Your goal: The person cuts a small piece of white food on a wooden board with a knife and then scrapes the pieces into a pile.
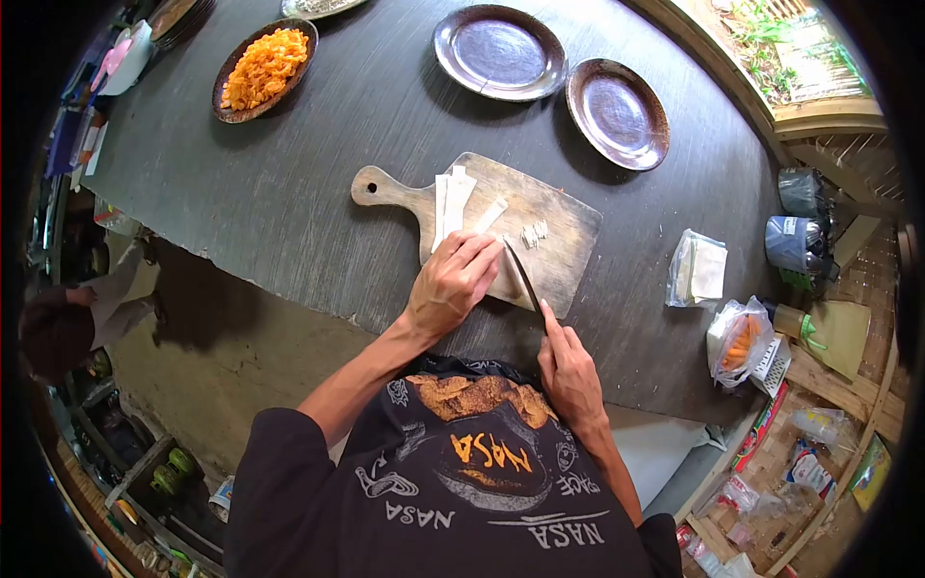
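A wooden cutting board (pixel 568 207) with a round handle lies on the dark table in front of me. My left hand (pixel 453 284) is closed, its bent fingertips pressing a flat white strip (pixel 490 214) onto the board. More white strips (pixel 451 200) lie beside it on the left, partly under the fingers. My right hand (pixel 567 366) grips a knife (pixel 523 275), its handle hidden in the fingers. The blade slants across the board with its tip close to my left fingertips. To the right of the blade sits a small group of short cut pieces (pixel 534 233).
Two brown plates (pixel 498 51) (pixel 618 113) stand beyond the board. An oval dish (pixel 231 114) holds orange shredded food at the far left. To the right lie a plastic packet (pixel 698 269) and a bag of carrots (pixel 740 339). A person (pixel 72 323) is at the left, away from the table.
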{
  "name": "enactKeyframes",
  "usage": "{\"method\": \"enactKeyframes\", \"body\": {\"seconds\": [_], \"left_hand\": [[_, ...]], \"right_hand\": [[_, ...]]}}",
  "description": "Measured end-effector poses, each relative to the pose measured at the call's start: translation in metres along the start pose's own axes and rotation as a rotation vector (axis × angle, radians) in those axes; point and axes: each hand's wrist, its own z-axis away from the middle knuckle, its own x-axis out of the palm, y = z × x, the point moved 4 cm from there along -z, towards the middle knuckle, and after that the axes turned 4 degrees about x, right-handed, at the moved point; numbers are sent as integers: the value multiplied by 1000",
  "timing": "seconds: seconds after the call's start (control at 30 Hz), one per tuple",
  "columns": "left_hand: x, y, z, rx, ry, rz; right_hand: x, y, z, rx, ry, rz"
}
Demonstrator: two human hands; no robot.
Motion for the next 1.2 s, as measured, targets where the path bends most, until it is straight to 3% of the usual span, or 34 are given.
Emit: {"method": "enactKeyframes", "body": {"seconds": [1.2], "left_hand": [[-1, -2, 2, -9, 9, 0]], "right_hand": [[0, 2, -1, -1, -20, 16]]}}
